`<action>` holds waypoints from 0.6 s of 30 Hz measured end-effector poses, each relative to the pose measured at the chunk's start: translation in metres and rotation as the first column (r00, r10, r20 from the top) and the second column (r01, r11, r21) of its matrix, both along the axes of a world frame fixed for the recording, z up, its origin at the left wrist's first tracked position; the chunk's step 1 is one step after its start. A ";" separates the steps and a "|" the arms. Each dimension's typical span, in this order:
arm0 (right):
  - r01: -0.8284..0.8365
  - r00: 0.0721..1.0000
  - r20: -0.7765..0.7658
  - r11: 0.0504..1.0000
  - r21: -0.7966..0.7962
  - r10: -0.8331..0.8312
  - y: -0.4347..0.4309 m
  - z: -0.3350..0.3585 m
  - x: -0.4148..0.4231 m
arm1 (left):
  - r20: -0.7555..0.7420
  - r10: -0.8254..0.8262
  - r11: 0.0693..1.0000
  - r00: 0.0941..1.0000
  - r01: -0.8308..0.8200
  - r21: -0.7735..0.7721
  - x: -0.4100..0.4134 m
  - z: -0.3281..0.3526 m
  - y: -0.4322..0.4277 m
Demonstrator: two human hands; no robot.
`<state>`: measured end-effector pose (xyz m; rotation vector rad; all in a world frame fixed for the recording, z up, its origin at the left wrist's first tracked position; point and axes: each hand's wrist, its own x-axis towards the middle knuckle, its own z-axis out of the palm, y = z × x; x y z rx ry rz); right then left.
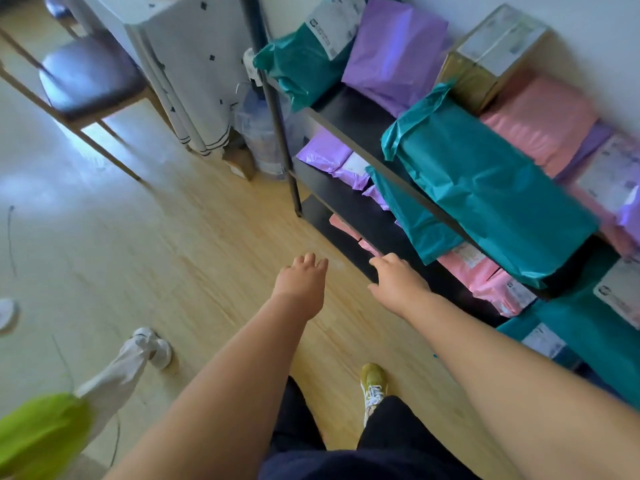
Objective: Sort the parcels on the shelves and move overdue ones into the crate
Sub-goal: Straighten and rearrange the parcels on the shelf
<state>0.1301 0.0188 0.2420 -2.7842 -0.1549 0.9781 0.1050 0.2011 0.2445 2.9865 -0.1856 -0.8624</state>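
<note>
Both hands are empty and stretched forward at centre frame. The left hand [304,282] hangs over the wooden floor [180,237] with its fingers loosely bent. The right hand [398,282] is relaxed with a finger extended, close to the front edge of the lowest tier of the shelves [346,105]. Parcels fill the right side of the frame: a large teal parcel [485,188], pink parcels [491,275] on the tier below it, and a purple parcel [391,53] at the top. The crate is not in view. This looks like the picking step, with the right hand likely to go for a low pink parcel. Its label must be read first, and here it is too blurred to read.
</note>
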 end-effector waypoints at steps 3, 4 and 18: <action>0.127 0.992 0.012 0.992 -0.006 -0.127 0.026 0.002 0.016 | -0.016 -0.107 0.994 0.994 0.107 -0.006 0.026 -0.002 0.028; 0.159 0.987 0.019 0.987 -0.006 -0.159 0.038 0.001 0.019 | -0.010 -0.147 0.989 0.989 0.147 0.006 0.035 -0.002 0.040; 0.459 0.888 -0.025 0.888 0.033 -0.459 0.133 -0.005 0.029 | -0.034 -0.405 0.914 0.914 0.405 -0.001 0.119 0.001 0.126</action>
